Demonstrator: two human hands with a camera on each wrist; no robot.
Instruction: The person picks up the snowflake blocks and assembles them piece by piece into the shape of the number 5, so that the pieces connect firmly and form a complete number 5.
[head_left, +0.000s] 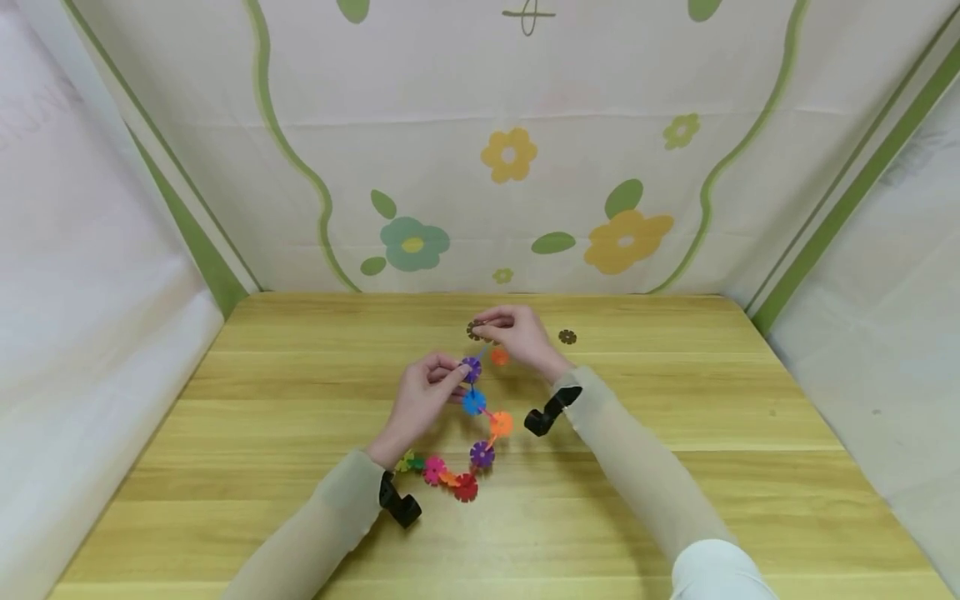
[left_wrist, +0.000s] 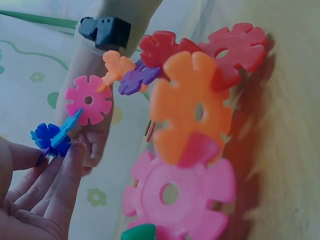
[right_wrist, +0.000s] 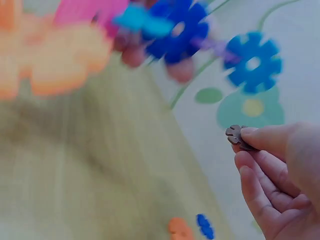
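A chain of slotted flower-shaped plastic discs runs from my left hand down to the table. Thumb and fingers of that hand pinch it near its far end, at a blue-violet disc. Beyond the grip, a blue disc sticks out as the chain's free end. Farther down hang an orange disc, a red disc and a pink disc. My right hand pinches a brown flower disc between thumb and fingers, apart from the chain's end.
A loose brown disc lies on the wooden table, right of my right hand. Below that hand are an orange disc and a blue disc. A flower-printed cloth stands behind the table, with white cloth at both sides.
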